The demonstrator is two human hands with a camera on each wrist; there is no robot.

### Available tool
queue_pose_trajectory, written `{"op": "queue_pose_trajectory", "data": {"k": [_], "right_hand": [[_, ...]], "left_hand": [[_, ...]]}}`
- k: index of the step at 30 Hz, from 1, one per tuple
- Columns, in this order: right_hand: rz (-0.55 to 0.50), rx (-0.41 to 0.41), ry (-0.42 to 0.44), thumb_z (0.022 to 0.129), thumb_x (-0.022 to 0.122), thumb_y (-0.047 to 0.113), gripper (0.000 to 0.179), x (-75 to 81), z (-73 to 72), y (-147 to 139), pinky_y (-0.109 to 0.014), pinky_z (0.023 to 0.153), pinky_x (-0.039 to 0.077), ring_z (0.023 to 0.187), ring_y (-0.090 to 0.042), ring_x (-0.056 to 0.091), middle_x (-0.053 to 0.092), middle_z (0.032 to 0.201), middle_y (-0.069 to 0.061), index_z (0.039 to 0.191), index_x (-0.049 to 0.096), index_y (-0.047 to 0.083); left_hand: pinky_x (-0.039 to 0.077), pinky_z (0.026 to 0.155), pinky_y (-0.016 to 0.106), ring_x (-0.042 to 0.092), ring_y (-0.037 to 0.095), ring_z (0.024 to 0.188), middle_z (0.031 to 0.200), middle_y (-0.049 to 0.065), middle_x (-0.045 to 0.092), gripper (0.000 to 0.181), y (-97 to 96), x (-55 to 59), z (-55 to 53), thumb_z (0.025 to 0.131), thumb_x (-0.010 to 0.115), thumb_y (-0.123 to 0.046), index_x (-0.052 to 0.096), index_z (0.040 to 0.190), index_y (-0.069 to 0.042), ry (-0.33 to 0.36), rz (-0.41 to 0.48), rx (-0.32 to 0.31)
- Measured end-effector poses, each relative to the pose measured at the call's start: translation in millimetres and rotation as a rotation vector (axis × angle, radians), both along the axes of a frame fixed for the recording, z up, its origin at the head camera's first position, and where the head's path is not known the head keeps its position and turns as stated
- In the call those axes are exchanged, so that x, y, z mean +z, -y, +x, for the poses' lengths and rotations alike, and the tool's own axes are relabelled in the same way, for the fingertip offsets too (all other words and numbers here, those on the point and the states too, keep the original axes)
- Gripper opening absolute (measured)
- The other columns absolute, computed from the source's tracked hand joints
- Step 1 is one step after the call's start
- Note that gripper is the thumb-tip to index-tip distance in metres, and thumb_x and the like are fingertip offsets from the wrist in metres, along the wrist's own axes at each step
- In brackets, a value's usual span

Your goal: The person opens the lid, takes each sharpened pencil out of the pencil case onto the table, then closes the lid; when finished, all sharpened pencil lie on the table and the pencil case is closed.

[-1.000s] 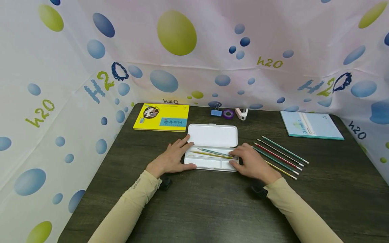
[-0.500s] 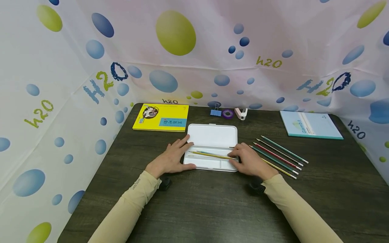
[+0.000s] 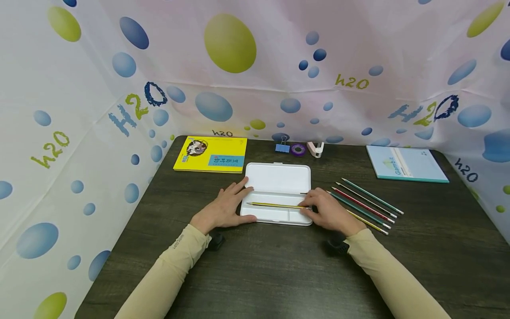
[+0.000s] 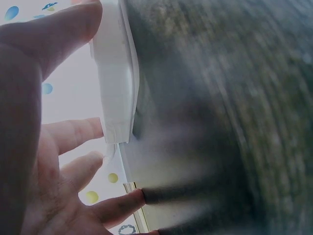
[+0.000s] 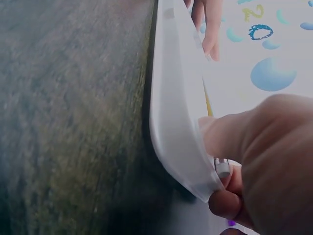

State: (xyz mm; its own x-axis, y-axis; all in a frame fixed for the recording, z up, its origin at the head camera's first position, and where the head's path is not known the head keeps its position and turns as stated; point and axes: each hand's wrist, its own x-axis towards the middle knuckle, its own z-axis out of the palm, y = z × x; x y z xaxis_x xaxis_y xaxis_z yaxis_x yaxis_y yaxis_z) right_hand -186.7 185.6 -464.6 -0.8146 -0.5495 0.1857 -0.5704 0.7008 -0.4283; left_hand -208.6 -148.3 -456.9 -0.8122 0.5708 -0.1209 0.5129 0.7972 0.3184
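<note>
A white pencil case [image 3: 277,177] lies open on the dark table, its lid tipped to the back. One yellow pencil [image 3: 275,204] lies lengthwise in its tray, tip to the left. At the case's left side rests my left hand [image 3: 223,208], fingers spread, with the thumb at the front corner and fingertips at the lid edge. My right hand [image 3: 328,210] is at the right end, its thumb and curled fingers around the pencil's butt end. In the right wrist view the pencil's silver ferrule [image 5: 222,168] shows between thumb and fingers, beside the case wall [image 5: 178,112].
Several pencils [image 3: 366,206] lie slanted on the table right of the case. Behind stand a yellow book [image 3: 211,154], a blue binder clip [image 3: 282,148], a purple tape roll [image 3: 298,149] and a white stapler-like item [image 3: 315,149]. A light blue notebook [image 3: 406,164] lies at the back right.
The pencils in the tray, earlier crossing at a slant, have shifted; only the yellow one now shows plainly, nearly level. My right hand moved slightly left; the left stayed put.
</note>
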Motion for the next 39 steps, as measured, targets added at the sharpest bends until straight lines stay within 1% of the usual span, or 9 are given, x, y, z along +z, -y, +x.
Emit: {"op": "queue_pose_trajectory", "data": {"k": [6,14,18,23,28,35,39], "right_hand": [[-0.035,0.013,-0.049,0.089,0.075,0.012,0.015,-0.5,1.7,-2,-0.042,0.079,0.048,0.089,-0.018,0.056,0.065,0.094,0.001,0.103,0.08,0.008],[-0.063,0.001,-0.068,0.088,0.076,0.01,0.017,-3.0,2.5,-3,-0.039,0.077,0.048,0.089,-0.016,0.055,0.063,0.093,0.002,0.105,0.079,0.008],[-0.1,-0.01,-0.058,0.088,0.077,0.011,0.017,-2.3,2.5,-4,-0.038,0.077,0.049,0.089,-0.014,0.056,0.065,0.094,0.003,0.104,0.079,0.01],[-0.126,-0.021,-0.06,0.086,0.08,0.013,0.011,-1.5,1.9,-6,-0.036,0.074,0.051,0.087,-0.01,0.057,0.067,0.09,0.007,0.097,0.08,0.014],[-0.146,-0.038,-0.044,0.085,0.08,0.012,0.01,-1.7,4.2,-9,-0.036,0.074,0.051,0.087,-0.01,0.057,0.067,0.089,0.009,0.095,0.08,0.015],[-0.237,-0.064,-0.018,0.085,0.08,0.01,0.011,-4.2,8.1,-16,-0.034,0.074,0.051,0.087,-0.009,0.059,0.068,0.089,0.012,0.094,0.08,0.017],[-0.289,-0.096,0.017,0.086,0.079,0.011,0.011,-6.1,11.7,-23,-0.031,0.071,0.05,0.084,-0.009,0.06,0.068,0.089,0.012,0.095,0.079,0.019]], "left_hand": [[0.022,0.11,0.069,0.018,0.043,0.148,0.167,0.005,0.006,0.098,-0.8,0.7,0.3,0.085,0.059,-0.073,0.03,0.158,-0.015,-0.006,0.006,-0.003],[0.022,0.11,0.069,0.019,0.044,0.147,0.167,0.005,0.007,0.098,-0.5,-0.8,-0.1,0.085,0.059,-0.073,0.031,0.158,-0.015,-0.015,0.017,-0.006],[0.022,0.11,0.07,0.018,0.044,0.148,0.167,0.006,0.007,0.098,-0.9,-0.3,0.5,0.085,0.06,-0.073,0.03,0.158,-0.015,-0.013,0.02,-0.004],[0.022,0.11,0.069,0.018,0.044,0.148,0.167,0.005,0.007,0.097,-0.7,1.9,2.0,0.085,0.061,-0.071,0.03,0.158,-0.015,-0.01,0.021,-0.001],[0.022,0.11,0.07,0.019,0.044,0.147,0.167,0.006,0.007,0.097,0.2,-0.3,1.6,0.085,0.061,-0.071,0.03,0.158,-0.014,-0.013,0.029,-0.003],[0.021,0.11,0.07,0.018,0.043,0.148,0.167,0.005,0.007,0.097,1.5,-0.8,2.2,0.085,0.06,-0.072,0.03,0.158,-0.015,-0.004,0.042,0.0],[0.021,0.11,0.07,0.018,0.043,0.148,0.167,0.005,0.006,0.098,1.4,-0.4,2.0,0.085,0.06,-0.073,0.03,0.158,-0.015,-0.004,0.039,-0.001]]}}
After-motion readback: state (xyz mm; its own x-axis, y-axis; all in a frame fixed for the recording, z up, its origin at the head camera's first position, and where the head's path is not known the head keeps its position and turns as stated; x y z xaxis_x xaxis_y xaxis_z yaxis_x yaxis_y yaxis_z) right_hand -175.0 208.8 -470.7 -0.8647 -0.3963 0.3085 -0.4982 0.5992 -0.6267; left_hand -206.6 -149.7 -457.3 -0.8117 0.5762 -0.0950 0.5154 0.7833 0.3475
